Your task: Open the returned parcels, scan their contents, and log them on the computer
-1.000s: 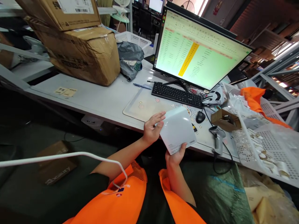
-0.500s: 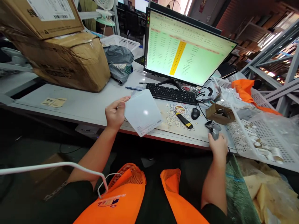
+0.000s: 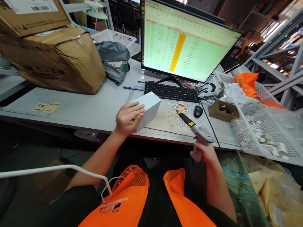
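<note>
My left hand (image 3: 129, 118) grips a white flat box (image 3: 148, 108) and holds it tilted just above the front of the desk, its narrow side turned toward me. My right hand (image 3: 203, 151) is closed round the handle of a grey barcode scanner (image 3: 201, 134), lifted off the desk with its head pointing left toward the box; the scanner's cable runs up across the desk. A desk mat (image 3: 170, 121) with cartoon print lies under both, and a black and yellow utility knife (image 3: 184, 118) rests on it between the box and the scanner.
A monitor (image 3: 187, 47) with a green spreadsheet stands behind a black keyboard (image 3: 170, 91) and mouse (image 3: 198, 111). Large cardboard boxes (image 3: 52, 56) and a grey bag (image 3: 115, 61) fill the left; a small open carton (image 3: 222, 110) and white perforated trays (image 3: 262, 132) lie right.
My right hand let go of the white box, reached to the scanner on the desk and lifted it. My left hand carried the box left and turned it edge-on.
</note>
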A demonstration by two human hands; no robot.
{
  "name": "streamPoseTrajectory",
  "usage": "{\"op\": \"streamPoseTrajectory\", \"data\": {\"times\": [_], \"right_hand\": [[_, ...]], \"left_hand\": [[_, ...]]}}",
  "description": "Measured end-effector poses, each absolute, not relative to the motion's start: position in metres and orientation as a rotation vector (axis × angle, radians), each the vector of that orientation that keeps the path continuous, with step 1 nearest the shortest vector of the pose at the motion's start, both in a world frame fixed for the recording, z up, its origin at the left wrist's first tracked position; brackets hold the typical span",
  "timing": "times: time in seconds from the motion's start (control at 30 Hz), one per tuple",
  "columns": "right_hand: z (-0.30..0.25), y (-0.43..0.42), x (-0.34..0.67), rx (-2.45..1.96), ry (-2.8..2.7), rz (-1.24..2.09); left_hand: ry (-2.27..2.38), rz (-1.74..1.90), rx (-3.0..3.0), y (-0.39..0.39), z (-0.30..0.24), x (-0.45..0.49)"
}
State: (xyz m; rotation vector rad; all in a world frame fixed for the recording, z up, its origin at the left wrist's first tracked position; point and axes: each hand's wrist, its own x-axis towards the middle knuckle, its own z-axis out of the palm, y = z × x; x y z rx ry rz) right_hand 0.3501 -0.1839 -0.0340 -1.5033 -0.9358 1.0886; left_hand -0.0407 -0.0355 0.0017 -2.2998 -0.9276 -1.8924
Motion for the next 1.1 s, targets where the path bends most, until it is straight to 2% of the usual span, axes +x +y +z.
{"op": "streamPoseTrajectory", "data": {"times": [0.07,0.17,0.37,0.57,0.73,0.83,0.9,0.97,1.1], "right_hand": [[-0.035,-0.185,0.305,-1.587,-1.045,1.253],[-0.037,-0.174,0.266,-1.603,-1.209,1.331],[-0.043,-0.184,0.284,-1.629,-1.182,1.361],[-0.015,-0.178,0.391,-1.832,-0.799,0.952],[0.004,-0.138,0.482,-2.073,-0.739,0.763],[0.01,-0.124,0.5,-2.422,-0.869,0.352],[0.012,-0.111,0.488,-2.523,-0.952,-0.052],[0.012,-0.084,0.459,-2.474,-1.132,-0.29],[0.003,0.004,0.387,-2.234,-1.705,0.012]], "left_hand": [[-0.906,-1.861,-2.291,-0.037,0.001,-0.041],[-0.867,-1.766,-2.3,-0.037,0.0,-0.045],[-0.963,-1.543,-2.249,-0.039,-0.011,-0.056],[-1.079,-1.78,-2.027,-0.038,-0.025,-0.087],[-1.614,-2.393,-1.485,-0.024,-0.062,-0.141],[-1.829,-2.627,-1.19,-0.024,-0.085,-0.165],[-1.872,-2.625,-1.156,-0.026,-0.095,-0.172],[-1.868,-2.551,-1.18,-0.026,-0.1,-0.174],[-1.95,-2.426,-1.149,-0.017,-0.099,-0.17]]}}
